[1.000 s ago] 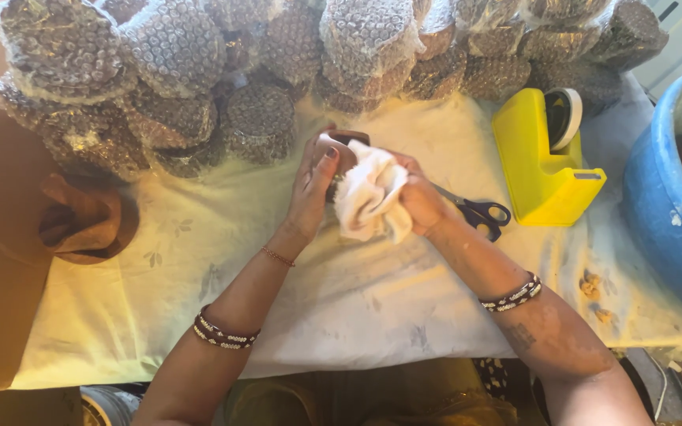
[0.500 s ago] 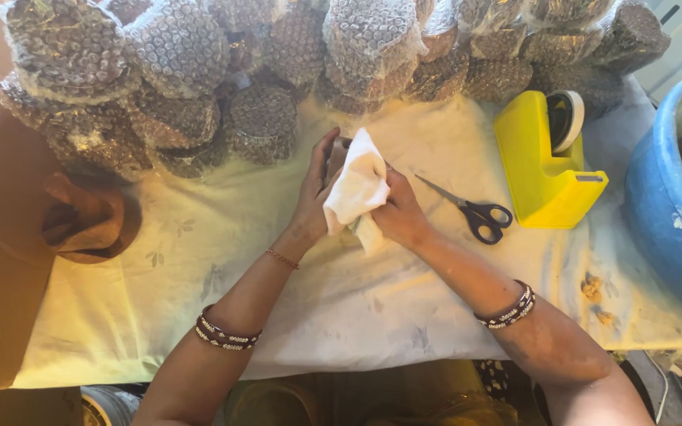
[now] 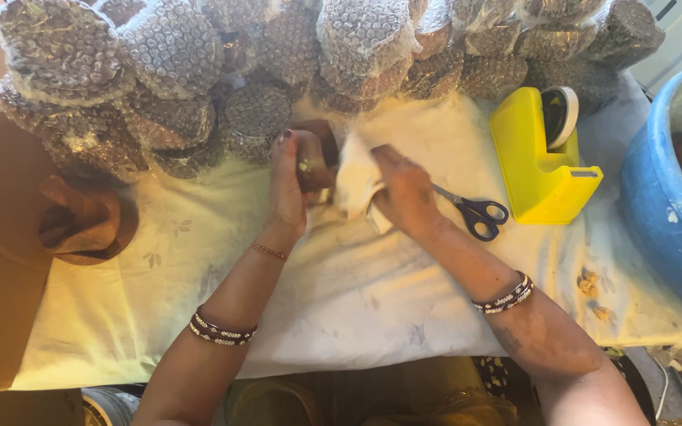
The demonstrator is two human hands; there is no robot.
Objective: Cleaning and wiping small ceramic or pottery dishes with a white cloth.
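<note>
We see left hand [image 3: 290, 185] curled around small dark brown object [image 3: 319, 158], fingers closed on it, held above middle of desk. Right hand [image 3: 404, 189] pinching crumpled white cloth [image 3: 354, 180] pressed against that object. Both over pale floral cloth-covered desk [image 3: 357, 292]. Just right of right hand: black-handled scissors [image 3: 475, 213], then yellow plastic tape dispenser [image 3: 542, 158]. Behind hands: heap of bubble-wrapped round bundles [image 3: 167, 71]. Far left: brown carved wooden piece [image 3: 80, 221]. Right edge: blue plastic tub [image 3: 665, 205].
</note>
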